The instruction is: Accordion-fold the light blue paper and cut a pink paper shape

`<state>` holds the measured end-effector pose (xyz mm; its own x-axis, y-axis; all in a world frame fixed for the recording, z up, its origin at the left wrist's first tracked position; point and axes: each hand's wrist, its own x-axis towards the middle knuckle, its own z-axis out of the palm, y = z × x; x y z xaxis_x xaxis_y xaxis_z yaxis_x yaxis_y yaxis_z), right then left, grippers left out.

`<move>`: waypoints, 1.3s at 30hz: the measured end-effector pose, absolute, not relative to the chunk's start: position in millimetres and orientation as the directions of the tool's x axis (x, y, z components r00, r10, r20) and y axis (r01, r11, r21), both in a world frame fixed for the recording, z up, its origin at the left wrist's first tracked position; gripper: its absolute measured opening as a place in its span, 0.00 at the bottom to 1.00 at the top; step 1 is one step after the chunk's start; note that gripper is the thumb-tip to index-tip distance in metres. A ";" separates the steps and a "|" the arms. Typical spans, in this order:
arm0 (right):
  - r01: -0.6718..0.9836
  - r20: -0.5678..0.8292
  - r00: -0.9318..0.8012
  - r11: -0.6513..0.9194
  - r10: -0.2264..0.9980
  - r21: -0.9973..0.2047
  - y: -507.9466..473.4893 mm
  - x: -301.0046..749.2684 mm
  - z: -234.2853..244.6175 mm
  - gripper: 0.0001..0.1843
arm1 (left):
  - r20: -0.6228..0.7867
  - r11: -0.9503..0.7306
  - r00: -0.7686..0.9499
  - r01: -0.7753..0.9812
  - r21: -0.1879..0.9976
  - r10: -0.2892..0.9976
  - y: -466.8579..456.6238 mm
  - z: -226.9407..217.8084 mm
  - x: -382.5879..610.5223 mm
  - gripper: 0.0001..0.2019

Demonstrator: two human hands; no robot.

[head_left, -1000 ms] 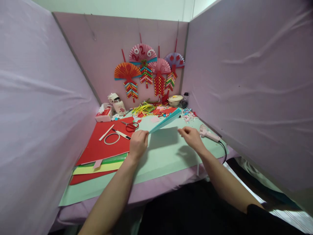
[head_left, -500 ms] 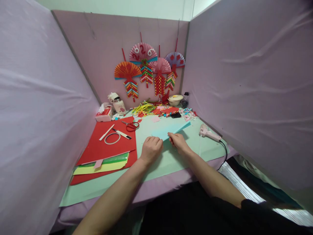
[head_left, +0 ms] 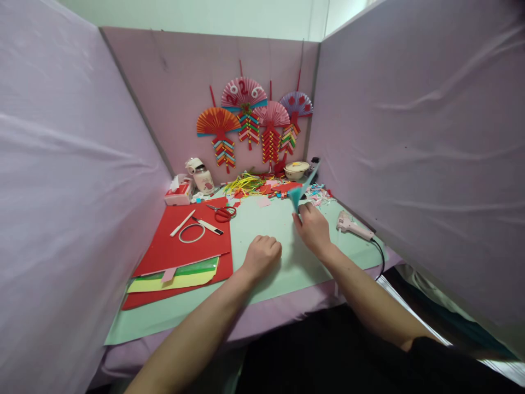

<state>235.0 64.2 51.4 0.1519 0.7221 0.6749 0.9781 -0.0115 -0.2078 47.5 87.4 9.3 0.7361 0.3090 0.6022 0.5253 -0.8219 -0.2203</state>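
Observation:
My right hand (head_left: 313,225) pinches a sheet of light-blue pleated paper (head_left: 296,196) and holds it up off the table. One part of the paper stands up toward the back right, and its lower edge is hidden behind my fingers. My left hand (head_left: 262,255) rests on the pale green mat (head_left: 262,221) with its fingers curled in, and nothing shows in it. To the left of that hand lie red-handled scissors (head_left: 225,214) on a red sheet (head_left: 164,249).
On the red sheet lie a roll of tape (head_left: 192,233), a white pen (head_left: 182,222) and a white cutter (head_left: 208,226). A glue gun (head_left: 355,225) with a cord lies at right. Paper scraps (head_left: 246,186), a bottle (head_left: 202,178) and a lidded bowl (head_left: 296,170) stand at the back. Paper fans (head_left: 219,121) hang behind.
My right hand has lifted the blue paper off the mat, up and to the right. My left hand has let go of it and now lies slightly lower.

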 end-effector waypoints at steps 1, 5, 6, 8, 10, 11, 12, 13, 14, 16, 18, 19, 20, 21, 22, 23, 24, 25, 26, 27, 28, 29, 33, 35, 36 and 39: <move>0.994 0.667 0.086 -0.022 0.740 -0.104 63.4 236.1 53.4 0.09 | 0.581 -0.850 0.766 0.476 -0.225 0.274 86.1 9.3 48.3 0.11; 0.991 0.532 -0.085 0.015 0.843 0.135 60.5 233.8 44.5 0.06 | 0.532 -0.921 0.834 0.312 -0.235 0.147 78.6 11.1 51.6 0.13; 0.985 0.484 -0.120 0.045 0.867 0.164 59.4 231.9 39.2 0.05 | 0.537 -0.921 0.830 0.315 -0.227 0.152 76.9 11.8 52.1 0.13; 0.975 0.395 -0.181 0.112 0.901 0.191 56.6 227.6 28.2 0.05 | 0.559 -0.902 0.798 0.388 -0.190 0.226 75.2 12.7 52.5 0.12; 0.968 0.341 -0.222 0.165 0.913 0.188 53.3 223.9 18.9 0.06 | 0.580 -0.853 0.741 0.502 -0.141 0.340 76.4 12.9 51.9 0.09; 0.966 0.331 -0.237 0.184 0.914 0.182 51.9 222.6 15.3 0.06 | 0.582 -0.823 0.711 0.555 -0.121 0.394 77.9 12.7 51.5 0.09; 0.964 0.327 -0.249 0.200 0.912 0.176 50.8 221.9 12.4 0.07 | 0.576 -0.796 0.691 0.595 -0.108 0.438 79.9 12.2 51.0 0.10; 0.962 0.327 -0.259 0.213 0.909 0.171 50.0 221.5 9.9 0.07 | 0.557 -0.778 0.683 0.620 -0.101 0.472 82.0 11.5 50.6 0.12; 0.961 0.330 -0.267 0.223 0.905 0.166 49.5 221.6 7.9 0.08 | 0.525 -0.767 0.687 0.635 -0.095 0.503 83.9 10.8 50.3 0.12; 0.960 0.341 -0.274 0.234 0.899 0.152 49.3 222.5 4.5 0.08 | 0.424 -0.755 0.708 0.651 -0.081 0.565 86.4 9.5 50.1 0.10; 0.961 0.346 -0.274 0.243 0.897 0.130 49.4 223.9 1.4 0.07 | 0.312 -0.735 0.714 0.675 -0.070 0.626 86.6 8.8 50.3 0.07; 0.960 0.345 -0.280 0.254 0.896 0.119 49.5 224.6 0.0 0.07 | 0.268 -0.720 0.708 0.691 -0.070 0.653 85.9 8.7 50.5 0.06; 0.957 0.343 -0.291 0.270 0.893 0.108 49.5 225.3 -1.4 0.07 | 0.235 -0.707 0.701 0.704 -0.073 0.674 85.1 8.8 50.8 0.06; 0.952 0.342 -0.306 0.289 0.889 0.100 49.5 226.1 -2.9 0.07 | 0.213 -0.697 0.695 0.713 -0.078 0.687 84.4 8.8 51.0 0.06; 0.947 0.342 -0.320 0.307 0.883 0.095 49.6 226.8 -4.3 0.07 | 0.202 -0.691 0.691 0.718 -0.085 0.694 83.8 8.9 51.2 0.06; 0.943 0.344 -0.332 0.321 0.878 0.091 49.6 227.4 -5.8 0.08 | 0.197 -0.689 0.692 0.718 -0.096 0.694 83.5 8.9 51.5 0.06; 0.940 0.346 -0.339 0.329 0.875 0.089 49.8 227.9 -7.2 0.08 | 0.197 -0.692 0.698 0.714 -0.109 0.689 83.5 8.8 51.8 0.06; 0.940 0.346 -0.339 0.330 0.875 0.086 50.0 228.4 -8.4 0.09 | 0.197 -0.698 0.706 0.706 -0.121 0.680 83.8 8.7 52.0 0.07; 0.942 0.345 -0.334 0.327 0.877 0.082 50.3 228.7 -9.4 0.09 | 0.199 -0.705 0.715 0.698 -0.130 0.671 84.2 8.8 52.3 0.06; 0.943 0.343 -0.328 0.323 0.880 0.075 50.6 228.8 -10.1 0.09 | 0.200 -0.712 0.723 0.689 -0.135 0.661 84.6 8.9 52.5 0.06; 0.944 0.340 -0.325 0.322 0.883 0.065 51.0 229.0 -10.3 0.09 | 0.201 -0.718 0.729 0.682 -0.137 0.654 85.0 9.2 52.8 0.06; 0.944 0.337 -0.323 0.325 0.884 0.052 51.6 229.1 -10.2 0.09 | 0.202 -0.721 0.731 0.680 -0.137 0.651 85.2 9.6 53.0 0.06; 0.945 0.311 -0.301 0.325 0.901 -0.028 55.4 231.1 -6.1 0.07 | 0.201 -0.704 0.716 0.696 -0.137 0.668 85.9 11.0 52.7 0.06; 0.951 0.279 -0.264 0.297 0.923 -0.081 58.0 233.3 -3.2 0.06 | 0.207 -0.687 0.697 0.715 -0.129 0.686 87.5 10.6 51.4 0.05; 0.954 0.257 -0.245 0.280 0.935 -0.110 59.3 234.5 -1.9 0.06 | 0.212 -0.678 0.686 0.725 -0.122 0.696 88.7 10.3 50.2 0.05; 0.951 0.199 -0.213 0.250 0.957 -0.184 61.9 237.5 1.4 0.06 | 0.222 -0.659 0.659 0.748 -0.085 0.719 94.4 10.4 44.7 0.05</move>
